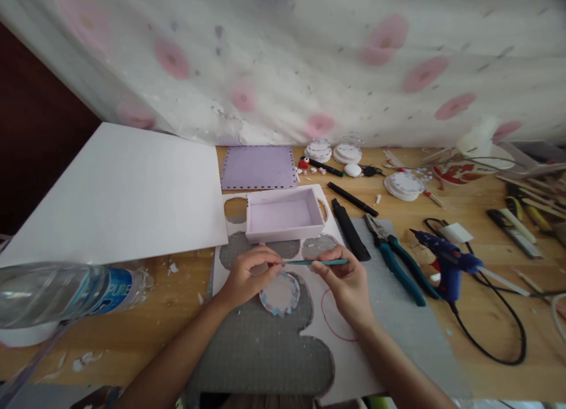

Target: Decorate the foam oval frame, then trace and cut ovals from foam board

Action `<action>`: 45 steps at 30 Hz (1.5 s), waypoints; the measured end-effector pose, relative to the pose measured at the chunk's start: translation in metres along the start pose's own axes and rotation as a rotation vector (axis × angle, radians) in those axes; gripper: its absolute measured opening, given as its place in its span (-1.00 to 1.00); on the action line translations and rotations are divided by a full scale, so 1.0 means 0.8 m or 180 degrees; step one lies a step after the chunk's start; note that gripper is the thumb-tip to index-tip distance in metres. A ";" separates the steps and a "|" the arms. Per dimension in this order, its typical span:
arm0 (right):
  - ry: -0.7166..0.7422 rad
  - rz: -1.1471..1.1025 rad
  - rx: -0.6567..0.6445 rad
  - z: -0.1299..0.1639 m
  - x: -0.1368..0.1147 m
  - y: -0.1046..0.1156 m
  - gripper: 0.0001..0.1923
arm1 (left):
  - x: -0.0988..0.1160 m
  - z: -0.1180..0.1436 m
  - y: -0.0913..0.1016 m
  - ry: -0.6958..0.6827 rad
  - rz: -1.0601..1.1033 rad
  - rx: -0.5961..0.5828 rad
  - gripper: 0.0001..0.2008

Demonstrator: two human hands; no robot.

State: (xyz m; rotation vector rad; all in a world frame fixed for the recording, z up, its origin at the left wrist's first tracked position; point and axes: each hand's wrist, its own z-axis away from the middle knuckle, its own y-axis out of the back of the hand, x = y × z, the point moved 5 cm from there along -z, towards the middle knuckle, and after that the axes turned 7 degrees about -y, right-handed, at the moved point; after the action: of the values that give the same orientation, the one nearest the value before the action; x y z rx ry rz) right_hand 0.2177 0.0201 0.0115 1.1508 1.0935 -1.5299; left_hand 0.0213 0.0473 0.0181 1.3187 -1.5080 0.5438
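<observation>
My left hand (247,276) and right hand (347,279) each pinch one end of a thin teal stick (315,261), fingers closed on it, just above the round scalloped disc (279,293) on the grey mat (265,344) — if one pinch loosens, I think the stick can drop and mark the disc.

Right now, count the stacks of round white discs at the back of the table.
3: two stacks side by side near the curtain, one further right. Clutter at right may hide more.
</observation>
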 end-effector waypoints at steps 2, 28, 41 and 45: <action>-0.0025 -0.0050 0.0000 -0.001 0.001 0.002 -0.76 | 0.000 0.000 0.001 -0.0003 -0.0021 -0.0057 -0.89; 0.0183 -0.0891 0.0355 -0.006 0.005 0.023 -0.73 | 0.032 -0.016 -0.011 0.0160 -0.1009 -0.2392 -0.24; 0.1460 -0.0107 0.0476 0.013 -0.030 0.017 -0.85 | 0.031 -0.036 -0.004 0.0071 -0.1222 -0.2681 -0.28; 0.1461 -0.0026 0.0520 0.012 -0.030 0.017 -0.85 | 0.039 -0.038 -0.009 -0.0171 -0.1217 -0.2873 -0.34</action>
State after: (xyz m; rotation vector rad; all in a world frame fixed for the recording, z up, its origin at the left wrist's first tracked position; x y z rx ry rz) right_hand 0.2331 0.0117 0.0346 1.6674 1.2862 -1.4157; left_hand 0.0431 0.0562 0.0555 0.8499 -1.2477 -0.3984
